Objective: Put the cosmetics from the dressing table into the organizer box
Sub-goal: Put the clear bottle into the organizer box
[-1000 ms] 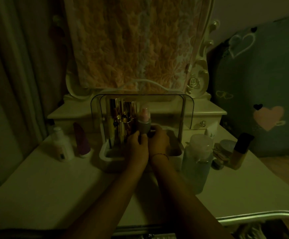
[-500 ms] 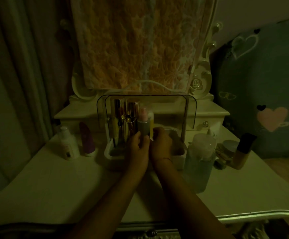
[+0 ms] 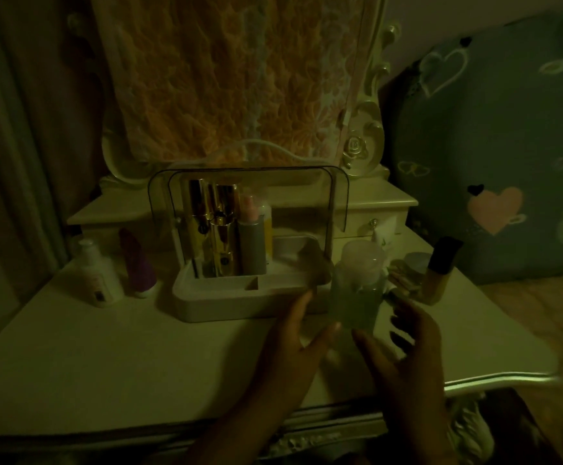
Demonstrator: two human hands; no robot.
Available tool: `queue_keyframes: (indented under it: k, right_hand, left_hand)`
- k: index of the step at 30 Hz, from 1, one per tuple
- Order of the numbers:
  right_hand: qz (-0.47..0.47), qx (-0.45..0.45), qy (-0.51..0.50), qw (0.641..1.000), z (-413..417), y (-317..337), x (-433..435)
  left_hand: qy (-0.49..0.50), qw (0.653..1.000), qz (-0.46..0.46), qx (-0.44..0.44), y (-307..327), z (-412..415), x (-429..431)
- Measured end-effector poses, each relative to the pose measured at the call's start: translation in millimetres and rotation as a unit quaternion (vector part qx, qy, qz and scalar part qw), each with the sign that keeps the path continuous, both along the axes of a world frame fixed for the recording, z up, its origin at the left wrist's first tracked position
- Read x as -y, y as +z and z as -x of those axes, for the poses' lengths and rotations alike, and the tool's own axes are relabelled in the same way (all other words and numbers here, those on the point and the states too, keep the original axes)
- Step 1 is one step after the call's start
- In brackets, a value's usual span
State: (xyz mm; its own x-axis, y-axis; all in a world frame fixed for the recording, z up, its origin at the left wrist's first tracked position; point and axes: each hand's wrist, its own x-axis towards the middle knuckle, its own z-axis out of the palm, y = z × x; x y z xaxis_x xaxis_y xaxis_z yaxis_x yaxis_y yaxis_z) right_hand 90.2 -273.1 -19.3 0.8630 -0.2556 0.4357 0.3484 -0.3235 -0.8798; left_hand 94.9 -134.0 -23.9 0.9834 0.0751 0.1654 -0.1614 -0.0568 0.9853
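Note:
A white organizer box (image 3: 206,305) with a raised clear lid (image 3: 246,177) stands mid-table. Inside its left part stand gold tubes (image 3: 219,236), a grey bottle with a pink cap (image 3: 252,245) and a yellow bottle (image 3: 267,229). A clear bottle with a pale cap (image 3: 357,290) stands just right of the box. My left hand (image 3: 293,344) and my right hand (image 3: 407,347) hover open on either side of that bottle's base, not touching it.
Left of the box stand a white lotion bottle (image 3: 97,275) and a purple tube (image 3: 137,268). At the right lie a dark-capped foundation bottle (image 3: 439,270), a small jar (image 3: 416,261) and small items. A cloth-covered mirror (image 3: 233,78) rises behind. A heart-patterned cushion (image 3: 494,146) sits right.
Both hands have drawn back out of the organizer, leaving the grey bottle standing inside, and have moved down and right to flank the clear bottle.

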Motion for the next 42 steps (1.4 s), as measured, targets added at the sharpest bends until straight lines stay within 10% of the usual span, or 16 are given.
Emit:
queue_keyframes:
  k: [17,42]
  right_hand:
    - [0.013,0.03,0.186,0.982,-37.7,45.2,-61.8]
    - [0.185,-0.108,-0.005,0.977,-135.8,42.8,-107.6]
  left_hand:
    - [0.08,0.99,-0.02,0.113,39.3,-28.1,-41.1]
    - [0.08,0.99,-0.102,-0.064,39.7,-120.3,-39.8]
